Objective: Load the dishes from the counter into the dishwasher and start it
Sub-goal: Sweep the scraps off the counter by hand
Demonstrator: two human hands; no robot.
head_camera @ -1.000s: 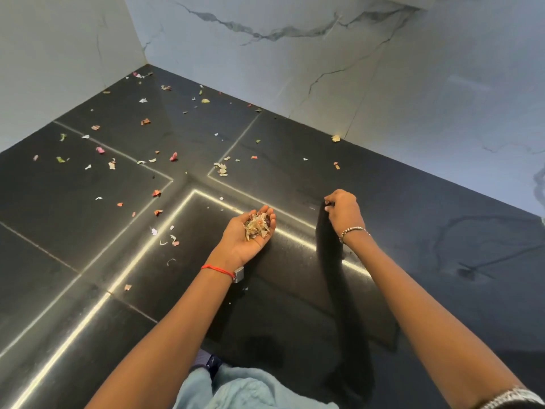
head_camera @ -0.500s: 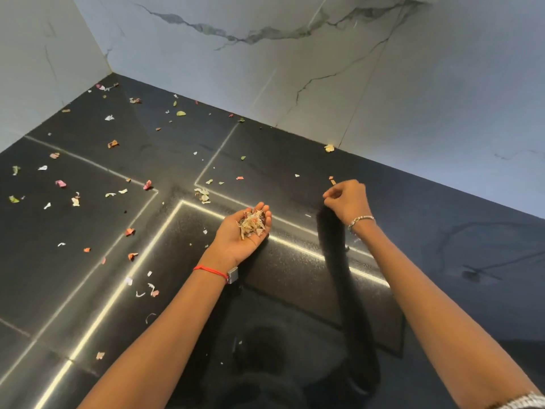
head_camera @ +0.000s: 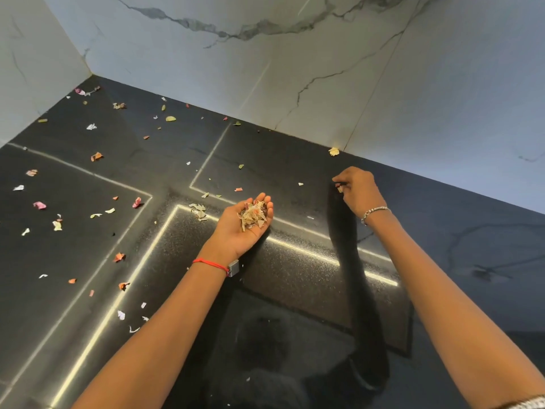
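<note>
1. Neither dishes nor dishwasher are in view. Both hands are gathering litter from the dark floor, so loading seems not yet begun.
2. The next move probably calls for bringing the pinched scrap over to the heap while keeping that palm level. Many bits lie across the left of the frame.
3. The left hand, at centre frame, is palm up and loosely cupped, carrying the heap.
4. The right hand, right of centre near the wall, is knuckles up and pinches the scrap.

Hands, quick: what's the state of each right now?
Left hand: open, palm up, carrying a pile of scraps.
Right hand: pinching a small scrap.
</note>
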